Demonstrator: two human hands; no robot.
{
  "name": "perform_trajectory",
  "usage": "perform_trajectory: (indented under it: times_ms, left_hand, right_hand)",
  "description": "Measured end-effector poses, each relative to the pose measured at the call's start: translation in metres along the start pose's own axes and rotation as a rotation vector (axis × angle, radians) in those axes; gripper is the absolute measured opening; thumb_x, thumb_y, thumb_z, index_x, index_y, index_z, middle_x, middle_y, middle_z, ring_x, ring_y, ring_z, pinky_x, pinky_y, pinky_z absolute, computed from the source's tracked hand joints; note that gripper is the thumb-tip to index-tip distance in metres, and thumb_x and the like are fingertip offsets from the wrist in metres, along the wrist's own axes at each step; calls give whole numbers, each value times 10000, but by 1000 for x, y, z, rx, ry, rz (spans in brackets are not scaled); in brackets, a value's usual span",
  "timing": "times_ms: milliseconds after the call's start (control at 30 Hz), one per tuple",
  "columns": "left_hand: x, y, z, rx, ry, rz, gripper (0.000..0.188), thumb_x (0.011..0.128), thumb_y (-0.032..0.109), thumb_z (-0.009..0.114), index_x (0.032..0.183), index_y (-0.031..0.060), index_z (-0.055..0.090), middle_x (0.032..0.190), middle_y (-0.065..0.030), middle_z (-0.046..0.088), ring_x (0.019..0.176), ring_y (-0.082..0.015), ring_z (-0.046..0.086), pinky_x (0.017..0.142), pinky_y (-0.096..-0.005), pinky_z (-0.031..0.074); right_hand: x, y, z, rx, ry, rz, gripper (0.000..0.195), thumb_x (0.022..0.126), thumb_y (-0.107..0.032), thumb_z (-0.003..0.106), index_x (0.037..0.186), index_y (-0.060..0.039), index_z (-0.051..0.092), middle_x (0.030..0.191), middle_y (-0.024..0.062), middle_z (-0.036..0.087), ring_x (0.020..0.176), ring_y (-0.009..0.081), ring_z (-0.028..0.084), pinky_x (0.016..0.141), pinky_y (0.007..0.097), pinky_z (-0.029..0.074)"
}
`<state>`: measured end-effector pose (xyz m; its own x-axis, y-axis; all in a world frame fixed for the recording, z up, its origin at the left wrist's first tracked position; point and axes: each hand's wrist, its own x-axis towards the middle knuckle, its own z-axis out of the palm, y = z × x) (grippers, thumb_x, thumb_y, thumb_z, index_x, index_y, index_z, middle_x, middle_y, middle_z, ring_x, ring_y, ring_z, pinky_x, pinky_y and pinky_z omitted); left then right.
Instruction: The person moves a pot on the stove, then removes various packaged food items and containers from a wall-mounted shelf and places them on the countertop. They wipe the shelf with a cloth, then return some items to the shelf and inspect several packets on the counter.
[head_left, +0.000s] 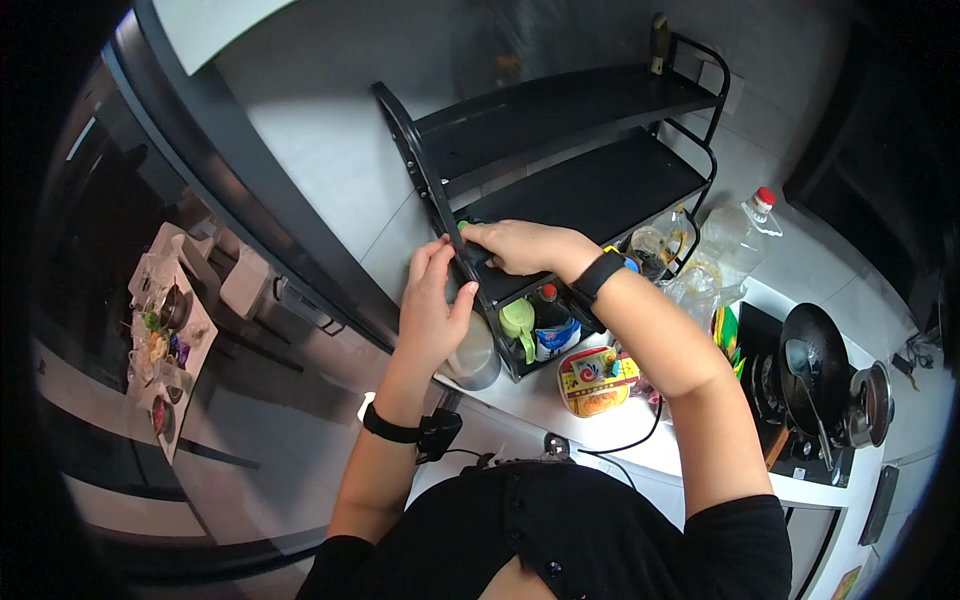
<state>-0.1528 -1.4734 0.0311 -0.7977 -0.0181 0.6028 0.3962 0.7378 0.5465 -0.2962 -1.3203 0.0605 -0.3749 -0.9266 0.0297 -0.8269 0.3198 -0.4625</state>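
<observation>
A black metal shelf rack (570, 184) with several tiers stands on the white counter before me. My left hand (436, 304) is at the rack's left upright, fingertips touching or close to it, thumb apart. My right hand (517, 246) reaches over the left end of a black shelf, its fingers at a small green thing (466, 224) by the upright. Whether it grips the green thing or only presses on it, I cannot tell. Below, the bottom tier holds a light green lidded container (516, 319), a red-capped bottle (550, 294) and a blue and white packet (558, 339).
A translucent container (474, 356) stands left of the rack, a printed food tub (598, 390) in front. At right are a large plastic bottle (739, 232), a black wok (814, 367) on the cooktop and a steel pot (870, 405). A black cable (637, 444) crosses the counter edge.
</observation>
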Motion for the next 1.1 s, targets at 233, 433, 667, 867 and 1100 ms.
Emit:
perform_trajectory:
  times_ms: [233, 433, 667, 867, 1100]
  left_hand:
    - [13, 24, -11, -66, -111, -159, 498, 801, 54, 713, 1276, 36, 565, 1211, -90, 534, 1075, -232, 582, 819, -318, 483]
    - [10, 21, -10, -26, -71, -128, 497, 797, 52, 714, 1275, 60, 574, 1207, -77, 537, 1085, -212, 585, 810, -306, 478]
    - [7, 18, -9, 7, -78, -130, 523, 801, 58, 711, 1301, 64, 557, 1227, -86, 538, 1100, -229, 591, 799, -319, 492]
    - [7, 18, -7, 2, -51, -96, 527, 794, 53, 713, 1297, 58, 558, 1213, -92, 545, 1094, -234, 599, 788, -314, 501]
    - [10, 19, -4, 103, -22, -85, 516, 772, 48, 714, 1270, 65, 576, 1188, -75, 556, 1066, -232, 614, 757, -305, 510]
  right_hand:
    - [24, 9, 16, -229, 190, 122, 350, 878, -73, 592, 1227, -44, 599, 1306, 198, 547, 1181, 383, 566, 968, 430, 494]
    - [46, 9, 4, -294, 70, 123, 319, 839, -98, 651, 1147, -21, 675, 1335, 184, 532, 1220, 401, 530, 1015, 437, 469]
    - [14, 0, 1, -140, -72, 14, 392, 795, -25, 627, 1185, -10, 665, 1266, 135, 565, 1145, 355, 545, 1002, 391, 458]
    - [-29, 0, 6, -11, -90, -132, 418, 771, 26, 597, 1175, -22, 689, 1238, 129, 602, 1155, 348, 551, 1001, 381, 448]
    - [-53, 1, 4, 122, -95, -127, 317, 922, -268, 560, 1129, -68, 692, 1152, 90, 607, 1121, 300, 521, 986, 430, 394]
